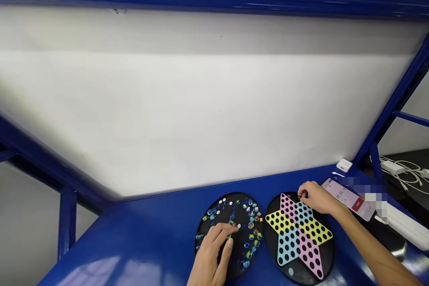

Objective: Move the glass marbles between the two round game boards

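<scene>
My left hand [214, 250] reaches over a round black tray [234, 241] dotted with glass marbles, several of them blue, green-yellow and white. Its index finger stretches out to a white marble [239, 226], and the thumb stands apart from the fingers. Whether the fingertip touches that marble I cannot tell. To the right lies a round Chinese checkers board [297, 237] with a pink, yellow and light blue star of black holes. My right hand [311, 195] is pinched at the board's far edge, near the top of the star. What its fingertips hold is hidden.
A phone [348, 199] showing a timer lies right of the board, with a white power strip [404, 223] beside it. A white charger [344, 165] sits at the back edge of the blue table [140, 232]. White cables [407, 172] lie on the far right.
</scene>
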